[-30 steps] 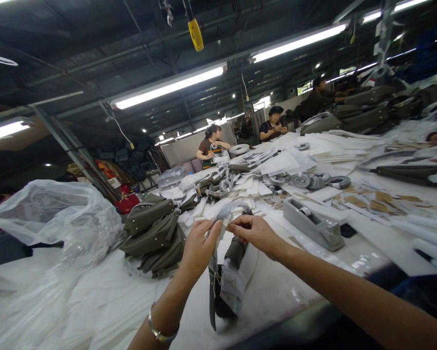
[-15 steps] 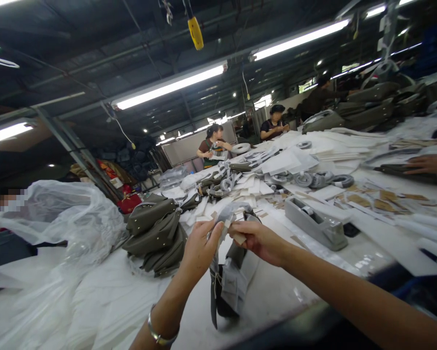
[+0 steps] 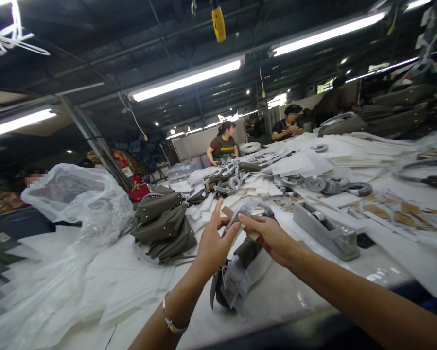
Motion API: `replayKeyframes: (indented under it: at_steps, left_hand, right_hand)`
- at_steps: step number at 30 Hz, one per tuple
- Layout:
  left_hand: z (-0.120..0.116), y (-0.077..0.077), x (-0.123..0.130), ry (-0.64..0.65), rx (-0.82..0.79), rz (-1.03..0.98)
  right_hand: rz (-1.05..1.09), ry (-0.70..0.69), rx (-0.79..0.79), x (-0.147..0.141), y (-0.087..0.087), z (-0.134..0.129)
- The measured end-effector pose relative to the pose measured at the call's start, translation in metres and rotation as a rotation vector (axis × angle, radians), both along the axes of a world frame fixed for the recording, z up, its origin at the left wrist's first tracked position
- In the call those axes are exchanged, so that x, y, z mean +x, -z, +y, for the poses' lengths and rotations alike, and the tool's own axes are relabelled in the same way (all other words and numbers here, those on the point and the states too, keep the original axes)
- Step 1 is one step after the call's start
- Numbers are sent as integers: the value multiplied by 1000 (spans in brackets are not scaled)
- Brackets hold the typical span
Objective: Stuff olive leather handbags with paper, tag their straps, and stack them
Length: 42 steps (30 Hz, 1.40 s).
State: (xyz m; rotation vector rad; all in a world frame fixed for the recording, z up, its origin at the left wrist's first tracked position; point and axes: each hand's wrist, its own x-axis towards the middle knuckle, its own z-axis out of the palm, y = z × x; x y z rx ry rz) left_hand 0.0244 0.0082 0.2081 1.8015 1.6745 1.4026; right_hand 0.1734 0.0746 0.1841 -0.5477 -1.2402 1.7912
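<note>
1. The work in hand centred on a bundle: a grey wrap (image 3: 253,206) arched behind the fingertips, with a dark roll (image 3: 248,252) and clear packets (image 3: 236,279) below it. It stood at the near part of the counter (image 3: 276,301), in front of the person.
2. The right hand (image 3: 274,238) had its thumb and fingers pinched together on a small pale tab (image 3: 253,234), part of which showed under them.
3. The left hand (image 3: 216,243) was loosely spread, index finger raised and apart from the thumb. The thumb tip came close to the right fingertips; whether they touched could not be told. No firm hold on the wrap showed there.
4. The step in hand seemed to be fine fingertip work with the tab at the wrap. Whether the tab was joined to it could not be made out.
5. The next move, by judgement, called for keeping the pinch on the tab and steadying the wrap with the left fingers, so that the bundle did not tip.
6. The dispenser (image 3: 325,228) stood to the right, within reach; the olive bags (image 3: 163,223) lay piled to the left.
</note>
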Motion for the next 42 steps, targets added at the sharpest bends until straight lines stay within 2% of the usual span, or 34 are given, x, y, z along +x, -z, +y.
replayKeyframes:
  at_steps: [2,4,7,10,12,16,21,25,30,34,39,42]
  left_hand:
    - [2,2,1,40,-61,-280]
    - [3,2,2,121,-105,-422]
    - [2,3,2,185,-111,-445]
    - [-1,3,4,158,-87,-450]
    - [-2,3,5,138,-68,-446]
    - [-2,4,9,38,-8,-343]
    - [-1,7,11,2,109,-135]
    - [-3,5,12,-47,208,39]
    - [-11,-5,12,-43,250,180]
    - [-12,-8,12,-118,274,280]
    - [-12,-2,17,-143,359,212]
    - [-13,5,19,-180,443,269]
  right_hand:
    - [-9,-33,-45,1,-3,-1]
    - [-16,-70,-66,4,-6,0]
    - [41,-119,-127,9,-7,2]
    - [171,-175,-202,14,1,3]
    - [214,-201,-160,15,9,0]
    - [220,-149,-18,7,17,-13]
    - [216,70,-60,-9,15,-25]
    - [140,155,8,-14,20,-21]
    - [47,162,83,-11,27,-14]
    - [66,152,85,-11,26,-17]
    - [77,173,75,-12,26,-21]
    - [87,177,69,-12,26,-22]
